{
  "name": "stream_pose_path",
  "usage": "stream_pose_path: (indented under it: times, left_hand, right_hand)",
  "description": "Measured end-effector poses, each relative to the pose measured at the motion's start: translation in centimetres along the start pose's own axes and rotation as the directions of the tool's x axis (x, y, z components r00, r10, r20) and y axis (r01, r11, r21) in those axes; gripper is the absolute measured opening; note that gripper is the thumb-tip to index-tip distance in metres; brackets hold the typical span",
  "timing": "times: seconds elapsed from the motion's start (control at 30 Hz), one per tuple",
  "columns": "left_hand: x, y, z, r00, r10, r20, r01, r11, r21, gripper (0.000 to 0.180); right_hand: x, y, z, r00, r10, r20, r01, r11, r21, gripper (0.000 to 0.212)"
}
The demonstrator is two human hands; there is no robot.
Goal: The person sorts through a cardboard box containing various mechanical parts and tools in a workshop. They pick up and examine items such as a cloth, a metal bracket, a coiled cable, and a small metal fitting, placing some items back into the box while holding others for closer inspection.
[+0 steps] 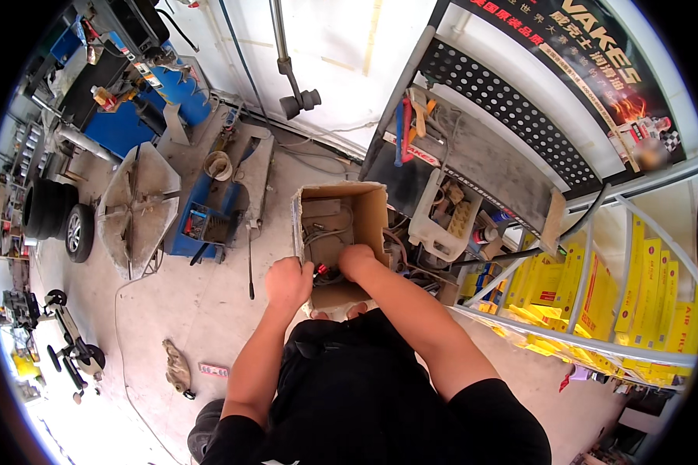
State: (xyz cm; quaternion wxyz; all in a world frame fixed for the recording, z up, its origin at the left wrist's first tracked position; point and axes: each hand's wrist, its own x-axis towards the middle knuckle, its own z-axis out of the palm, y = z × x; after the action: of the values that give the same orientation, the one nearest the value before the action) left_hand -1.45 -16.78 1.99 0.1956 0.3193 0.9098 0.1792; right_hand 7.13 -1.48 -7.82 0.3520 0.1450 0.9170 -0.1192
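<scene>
An open cardboard box stands upright in front of me. My left hand is closed on its near left edge, the thumb toward the inside. My right hand reaches down into the box by the right wall, with the back of the hand up; its fingers are hidden. Grey cable or hose lies looped inside the box, beside flat brownish pieces. A small red and black part shows between my hands; I cannot make out its kind.
A workbench with red- and blue-handled tools stands right of the box; a pale bin of parts sits nearby. Yellow boxes fill a rack further right. Left are a blue machine base, a metal turntable and tires.
</scene>
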Motion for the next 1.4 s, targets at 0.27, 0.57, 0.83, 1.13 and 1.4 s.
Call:
stream_pose_path:
  times: [0.27, 0.57, 0.83, 1.13, 1.4]
  left_hand:
    - [0.1, 0.1, 0.2, 0.999, -0.001, -0.043, -0.001, 0.999, -0.042, 0.04]
    - [0.0, 0.5, -0.1, 0.999, 0.045, -0.016, -0.045, 0.999, 0.003, 0.041]
    - [0.8, -0.4, 0.2, 0.996, 0.061, -0.063, -0.061, 0.998, -0.001, 0.039]
    - [1.6, -2.4, 0.5, 0.994, 0.035, -0.108, -0.046, 0.994, -0.103, 0.038]
    - [1.9, -2.9, 1.3, 0.993, 0.003, -0.115, -0.018, 0.991, -0.131, 0.04]
  right_hand:
    - [0.3, -0.2, 2.8, 0.996, -0.026, -0.088, 0.028, 0.999, 0.016, 0.021]
    - [-1.8, -0.6, -0.1, 0.995, -0.04, -0.089, 0.043, 0.998, 0.036, 0.02]
    - [-10.9, 6.1, -8.3, 0.965, -0.11, -0.237, 0.228, -0.087, 0.97, 0.043]
    - [-14.2, 7.7, -2.7, 0.852, -0.196, -0.485, 0.067, -0.879, 0.473, 0.053]
    - [-15.1, 5.9, -0.1, 0.864, -0.027, -0.502, 0.137, -0.948, 0.288, 0.059]
